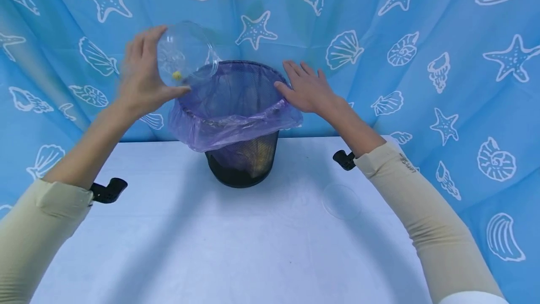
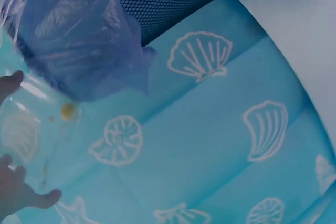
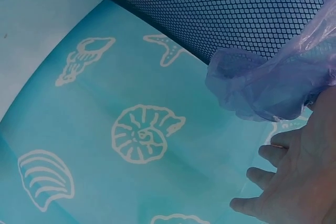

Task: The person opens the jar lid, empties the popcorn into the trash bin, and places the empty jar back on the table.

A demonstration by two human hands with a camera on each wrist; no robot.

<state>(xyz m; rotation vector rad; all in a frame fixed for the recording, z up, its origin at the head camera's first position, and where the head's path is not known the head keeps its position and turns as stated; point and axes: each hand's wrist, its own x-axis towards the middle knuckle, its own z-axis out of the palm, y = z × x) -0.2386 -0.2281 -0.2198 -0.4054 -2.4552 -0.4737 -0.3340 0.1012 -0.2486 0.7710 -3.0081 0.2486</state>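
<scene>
My left hand point(image 1: 143, 74) grips a clear plastic bowl point(image 1: 185, 46), tilted on its side at the left rim of the bin, its mouth toward the bin. A small yellow piece point(image 1: 176, 75) lies inside the bowl; it shows as an orange-yellow spot point(image 2: 67, 111) in the left wrist view. The black mesh bin point(image 1: 240, 165) stands upright on the table with a purple plastic bag point(image 1: 228, 130) folded over its rim. My right hand point(image 1: 310, 88), fingers extended, rests against the bag at the right rim.
A clear round lid point(image 1: 341, 201) lies flat on the white table point(image 1: 253, 247), right of the bin. Behind the bin hangs a blue curtain point(image 1: 287, 18) printed with shells and starfish. Black wrist-worn devices point(image 1: 110, 190) stick out beside both sleeves.
</scene>
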